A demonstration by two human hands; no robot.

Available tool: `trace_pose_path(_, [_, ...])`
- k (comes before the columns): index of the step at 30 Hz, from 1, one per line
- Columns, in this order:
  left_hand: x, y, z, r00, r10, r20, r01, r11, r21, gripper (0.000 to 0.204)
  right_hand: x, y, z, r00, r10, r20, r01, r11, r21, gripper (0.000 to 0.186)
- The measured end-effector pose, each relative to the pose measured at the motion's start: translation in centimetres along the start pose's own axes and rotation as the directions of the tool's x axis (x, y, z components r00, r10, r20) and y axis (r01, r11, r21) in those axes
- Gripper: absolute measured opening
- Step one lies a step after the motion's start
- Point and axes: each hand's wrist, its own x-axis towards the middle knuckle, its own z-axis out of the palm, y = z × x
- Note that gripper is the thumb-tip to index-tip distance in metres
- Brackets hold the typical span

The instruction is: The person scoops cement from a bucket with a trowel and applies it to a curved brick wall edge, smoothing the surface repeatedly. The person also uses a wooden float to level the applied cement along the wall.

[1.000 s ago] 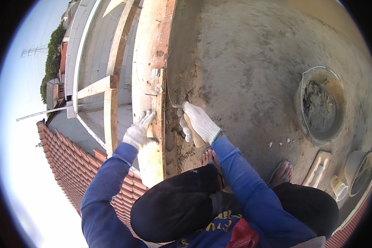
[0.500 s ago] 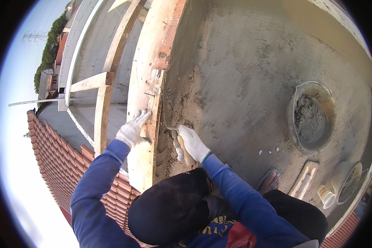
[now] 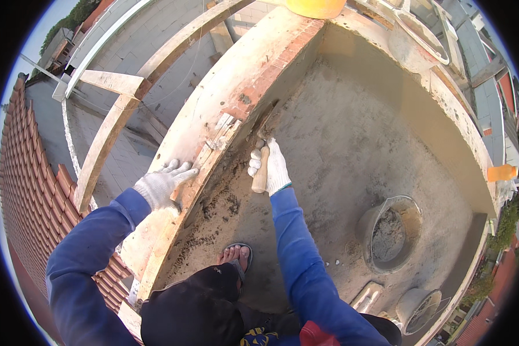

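My right hand, in a white knit glove, is closed round the wooden handle of a trowel. The trowel's thin metal blade points away from me, against the foot of the low wall's plastered inner face. Rough wet mortar lies along the board's edge below it. My left hand, gloved too, rests flat with fingers spread on the wall top, its fingertips by a wooden board fixed along the inner edge. A sandalled foot stands on the grey floor near the wall.
On the floor to the right is a bucket of mortar. Nearer me are a wooden float and a second bucket. A yellow container and another bucket sit on the far wall. Roof tiles drop away at left.
The view has swung round, bringing the far wall into sight. My right hand has moved farther along the wall with the trowel. My left hand still rests on the wall top.
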Motion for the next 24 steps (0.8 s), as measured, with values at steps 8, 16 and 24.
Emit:
trace_pose_path(8, [-0.4,0.3,-0.4,1.0,-0.01,0.001,0.01,1.0,-0.007,0.137,-7.6,2.6,6.8,0.996,0.0,0.095,0.016,0.985,-0.17,0.044])
trace_pose_path(16, [-0.4,-0.9,1.2,0.995,0.037,-0.095,-0.038,0.999,-0.01,0.14,-23.1,-9.9,9.1,0.96,-0.053,0.274,0.241,0.651,-0.72,0.058])
trace_pose_path(24, [-2.2,0.5,2.0,0.944,-0.132,-0.303,0.156,0.986,0.054,0.133,-47.7,-16.2,7.0,0.647,-0.742,0.175,-0.187,-0.377,-0.907,0.026])
